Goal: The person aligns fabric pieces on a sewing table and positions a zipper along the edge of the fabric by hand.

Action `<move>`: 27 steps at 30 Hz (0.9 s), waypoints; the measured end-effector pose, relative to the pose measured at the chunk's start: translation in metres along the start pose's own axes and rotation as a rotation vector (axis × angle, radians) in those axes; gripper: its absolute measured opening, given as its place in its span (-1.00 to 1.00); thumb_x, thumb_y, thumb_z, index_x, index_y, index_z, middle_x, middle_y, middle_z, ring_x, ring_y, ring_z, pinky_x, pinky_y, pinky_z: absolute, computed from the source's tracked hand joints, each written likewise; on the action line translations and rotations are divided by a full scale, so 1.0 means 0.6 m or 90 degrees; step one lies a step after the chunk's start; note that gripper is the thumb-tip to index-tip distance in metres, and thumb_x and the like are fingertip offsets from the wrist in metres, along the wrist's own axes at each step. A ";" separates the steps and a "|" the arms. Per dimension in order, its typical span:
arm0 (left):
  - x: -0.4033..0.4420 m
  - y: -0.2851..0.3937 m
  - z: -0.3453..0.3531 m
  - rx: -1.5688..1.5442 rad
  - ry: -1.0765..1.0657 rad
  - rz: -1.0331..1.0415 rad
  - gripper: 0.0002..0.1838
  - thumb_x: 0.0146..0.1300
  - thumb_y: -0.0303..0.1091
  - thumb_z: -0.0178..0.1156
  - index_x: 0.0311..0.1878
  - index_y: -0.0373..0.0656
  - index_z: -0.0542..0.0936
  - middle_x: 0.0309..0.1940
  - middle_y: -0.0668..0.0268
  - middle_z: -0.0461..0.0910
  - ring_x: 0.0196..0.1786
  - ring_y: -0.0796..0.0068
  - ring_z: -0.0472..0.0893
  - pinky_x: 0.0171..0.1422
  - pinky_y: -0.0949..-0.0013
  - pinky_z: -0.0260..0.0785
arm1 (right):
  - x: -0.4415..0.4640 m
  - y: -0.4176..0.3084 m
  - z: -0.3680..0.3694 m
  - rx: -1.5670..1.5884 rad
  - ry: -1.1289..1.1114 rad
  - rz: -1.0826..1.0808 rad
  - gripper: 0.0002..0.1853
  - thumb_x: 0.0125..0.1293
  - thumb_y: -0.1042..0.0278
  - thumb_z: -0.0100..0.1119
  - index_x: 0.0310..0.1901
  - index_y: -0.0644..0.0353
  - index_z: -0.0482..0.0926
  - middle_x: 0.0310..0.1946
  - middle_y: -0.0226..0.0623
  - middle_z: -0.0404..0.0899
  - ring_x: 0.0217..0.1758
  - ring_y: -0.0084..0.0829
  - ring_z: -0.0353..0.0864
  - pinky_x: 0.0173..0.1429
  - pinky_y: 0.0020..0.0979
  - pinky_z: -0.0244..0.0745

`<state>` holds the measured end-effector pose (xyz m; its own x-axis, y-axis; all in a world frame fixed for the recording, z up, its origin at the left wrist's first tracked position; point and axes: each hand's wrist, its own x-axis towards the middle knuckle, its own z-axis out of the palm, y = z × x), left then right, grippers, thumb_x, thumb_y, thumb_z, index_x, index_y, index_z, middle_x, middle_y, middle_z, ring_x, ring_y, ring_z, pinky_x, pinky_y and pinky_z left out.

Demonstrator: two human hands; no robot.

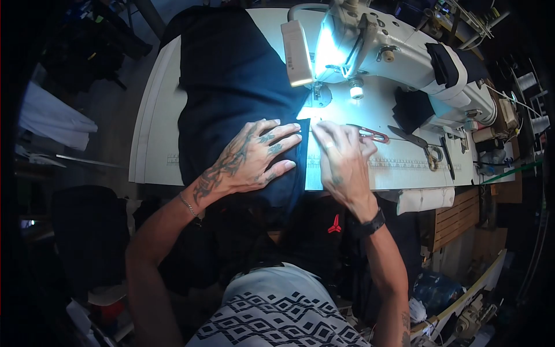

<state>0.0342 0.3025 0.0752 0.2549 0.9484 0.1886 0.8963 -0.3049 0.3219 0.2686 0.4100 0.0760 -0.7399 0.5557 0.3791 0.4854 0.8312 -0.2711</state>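
My left hand lies on dark navy fabric, its fingers spread towards the fabric's right edge. This edge shows a narrow folded strip running towards me. Just right of it is my right hand, slightly blurred, with bent fingers drawn together and the fingertips near the edge. What they pinch, if anything, is hidden. Beside its outer fingers an orange-handled tool lies on the table, partly covered by the hand. Beyond both hands stands a sewing machine, its lamp lighting the needle area.
Dark-bladed scissors and a black pen-like tool lie on the right of the white table. A printed ruler runs along its front. Dark cloth sits by the machine, and thread spools stand far right.
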 end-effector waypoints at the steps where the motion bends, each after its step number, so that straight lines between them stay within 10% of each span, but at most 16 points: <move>1: 0.001 0.001 0.000 0.000 -0.002 0.003 -0.40 0.62 0.06 0.17 0.59 0.03 0.54 0.67 0.32 0.43 0.64 0.05 0.38 0.71 -0.03 0.21 | 0.006 0.005 0.004 0.000 0.001 0.003 -0.39 0.30 0.48 0.23 0.42 0.09 0.67 0.36 -0.30 0.59 0.39 -0.22 0.47 0.40 0.09 0.12; 27: 0.001 0.012 0.001 0.040 0.016 -0.014 -0.31 0.58 0.05 0.23 0.67 0.00 0.47 0.64 0.30 0.44 0.58 0.06 0.42 0.69 -0.02 0.29 | 0.004 -0.006 0.011 -0.034 -0.013 -0.014 -0.33 0.31 0.44 0.23 0.51 0.10 0.59 0.50 -0.35 0.53 0.49 -0.22 0.44 0.46 0.16 0.09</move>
<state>0.0408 0.3007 0.0769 0.2260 0.9523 0.2050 0.9228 -0.2767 0.2682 0.2618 0.4081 0.0721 -0.7598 0.5377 0.3655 0.4928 0.8430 -0.2157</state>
